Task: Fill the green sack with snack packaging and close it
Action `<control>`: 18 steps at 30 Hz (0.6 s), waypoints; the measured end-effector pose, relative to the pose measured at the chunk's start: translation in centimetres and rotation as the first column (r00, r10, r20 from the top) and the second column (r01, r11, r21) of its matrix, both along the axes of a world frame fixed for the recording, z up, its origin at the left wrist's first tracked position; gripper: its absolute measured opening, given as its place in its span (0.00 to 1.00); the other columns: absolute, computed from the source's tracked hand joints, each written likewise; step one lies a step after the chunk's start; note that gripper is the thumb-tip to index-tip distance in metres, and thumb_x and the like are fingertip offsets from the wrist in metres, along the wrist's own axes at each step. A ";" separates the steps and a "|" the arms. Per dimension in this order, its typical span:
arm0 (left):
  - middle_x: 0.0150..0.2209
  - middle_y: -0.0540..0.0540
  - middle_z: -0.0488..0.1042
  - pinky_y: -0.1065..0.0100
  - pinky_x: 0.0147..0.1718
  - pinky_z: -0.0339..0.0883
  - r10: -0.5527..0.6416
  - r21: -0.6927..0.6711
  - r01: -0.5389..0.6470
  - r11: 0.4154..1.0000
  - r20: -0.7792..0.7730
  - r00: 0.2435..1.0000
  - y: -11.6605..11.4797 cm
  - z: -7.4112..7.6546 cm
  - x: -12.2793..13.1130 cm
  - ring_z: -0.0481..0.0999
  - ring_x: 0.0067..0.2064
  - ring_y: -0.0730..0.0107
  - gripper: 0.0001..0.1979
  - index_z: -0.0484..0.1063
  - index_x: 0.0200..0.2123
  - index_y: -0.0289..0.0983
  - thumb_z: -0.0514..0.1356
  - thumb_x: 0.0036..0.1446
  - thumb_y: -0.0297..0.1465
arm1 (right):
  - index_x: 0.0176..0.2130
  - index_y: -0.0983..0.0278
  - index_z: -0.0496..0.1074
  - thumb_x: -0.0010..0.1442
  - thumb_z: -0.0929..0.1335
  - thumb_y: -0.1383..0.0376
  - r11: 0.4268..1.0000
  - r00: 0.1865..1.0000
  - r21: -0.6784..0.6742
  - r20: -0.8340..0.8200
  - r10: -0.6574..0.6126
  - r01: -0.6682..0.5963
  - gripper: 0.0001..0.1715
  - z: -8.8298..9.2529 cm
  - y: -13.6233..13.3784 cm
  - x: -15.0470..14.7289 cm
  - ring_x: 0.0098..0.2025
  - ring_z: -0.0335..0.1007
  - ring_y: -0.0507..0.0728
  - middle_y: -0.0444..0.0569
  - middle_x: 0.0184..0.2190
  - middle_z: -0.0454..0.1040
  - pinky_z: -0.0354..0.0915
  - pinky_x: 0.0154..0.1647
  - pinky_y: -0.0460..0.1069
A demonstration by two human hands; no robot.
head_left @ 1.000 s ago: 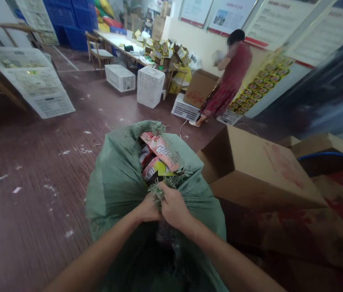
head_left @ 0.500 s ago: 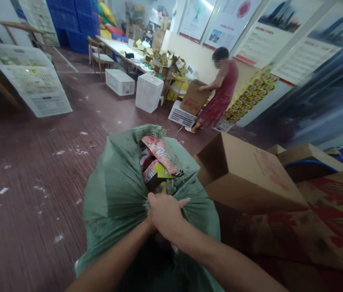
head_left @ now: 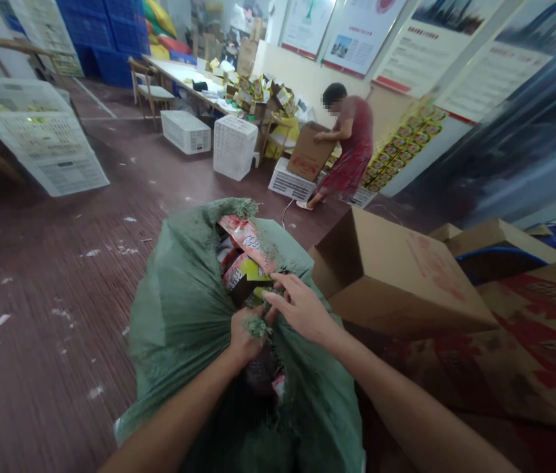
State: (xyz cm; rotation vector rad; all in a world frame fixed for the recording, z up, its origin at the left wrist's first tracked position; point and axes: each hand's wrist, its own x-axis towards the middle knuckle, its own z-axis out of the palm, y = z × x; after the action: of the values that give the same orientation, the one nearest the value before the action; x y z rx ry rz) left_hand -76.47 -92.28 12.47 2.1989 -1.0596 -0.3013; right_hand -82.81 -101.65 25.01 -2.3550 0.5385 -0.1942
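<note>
A large green woven sack (head_left: 186, 309) stands on the floor in front of me, its frayed mouth gaping. Red and yellow snack packets (head_left: 246, 259) show inside the opening. My left hand (head_left: 246, 332) is closed on a bunch of the sack's frayed edge near the mouth. My right hand (head_left: 298, 305) hovers just beside it over the opening, fingers spread and holding nothing, its fingertips close to the packets.
Brown cardboard boxes (head_left: 396, 276) crowd the right side against the sack. A person in a red dress (head_left: 349, 148) handles a carton (head_left: 307, 151) across the room. White plastic crates (head_left: 233, 144) and a cluttered table (head_left: 194, 72) stand behind. Paper scraps litter the dark floor (head_left: 51, 276).
My right hand has let go of the gathered sack edge and lifted toward the opening with fingers spread. The left hand keeps its grip. The person at the back has bent toward the carton.
</note>
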 end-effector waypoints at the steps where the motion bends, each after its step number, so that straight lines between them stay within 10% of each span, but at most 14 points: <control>1: 0.26 0.46 0.75 0.69 0.30 0.62 -0.018 -0.004 0.018 1.000 -0.031 0.999 0.0 0.2 0.1 0.73 0.29 0.68 0.18 0.75 0.31 0.37 0.49 0.63 0.38 | 0.35 0.65 0.74 0.57 0.68 0.56 0.999 0.993 0.023 -0.114 0.035 -0.033 0.14 -0.2 -1.0 0.9 0.28 0.62 0.54 0.49 0.31 0.73 0.61 0.32 0.51; 6: 0.25 0.44 0.73 0.63 0.36 0.66 -0.084 -0.098 0.061 0.993 -0.246 0.965 0.4 0.4 0.8 0.74 0.31 0.63 0.20 0.71 0.26 0.36 0.49 0.62 0.42 | 0.17 0.64 0.67 0.53 0.70 0.56 0.945 0.902 0.322 -0.387 0.191 -0.062 0.20 -1.7 -3.3 3.8 0.19 0.53 0.49 0.41 0.12 0.60 0.51 0.22 0.48; 12: 0.38 0.45 0.75 0.61 0.46 0.68 -0.194 -0.314 0.029 0.949 -0.508 0.839 -0.3 0.9 3.8 0.72 0.42 0.66 0.19 0.72 0.37 0.38 0.46 0.62 0.43 | 0.20 0.65 0.68 0.53 0.69 0.56 0.897 0.934 0.324 -0.291 -0.208 0.301 0.18 -2.5 -2.5 4.8 0.15 0.55 0.49 0.41 0.11 0.62 0.51 0.18 0.46; 14: 0.32 0.46 0.74 0.68 0.30 0.68 -0.279 -0.342 0.044 0.939 -0.679 0.678 -0.2 1.9 5.2 0.72 0.32 0.70 0.24 0.71 0.41 0.36 0.47 0.61 0.49 | 0.21 0.65 0.69 0.55 0.68 0.56 0.905 0.937 0.285 -0.242 -0.253 0.317 0.18 -1.7 -1.7 5.3 0.15 0.55 0.48 0.40 0.12 0.62 0.51 0.18 0.45; 18: 0.22 0.46 0.72 0.75 0.14 0.48 -0.460 -0.446 0.199 0.873 -0.888 0.026 0.6 3.8 7.2 0.61 0.16 0.79 0.34 0.71 0.39 0.32 0.52 0.52 0.59 | 0.25 0.65 0.72 0.56 0.67 0.58 0.874 0.931 0.323 -0.160 -0.329 0.364 0.14 0.3 0.5 4.9 0.16 0.58 0.49 0.40 0.13 0.64 0.55 0.18 0.44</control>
State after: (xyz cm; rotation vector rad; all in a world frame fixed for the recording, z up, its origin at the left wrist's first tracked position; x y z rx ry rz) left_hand -69.25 -91.71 16.29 0.9288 -0.6473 -1.5879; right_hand -77.95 -101.18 25.27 -1.9154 0.9646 -0.1305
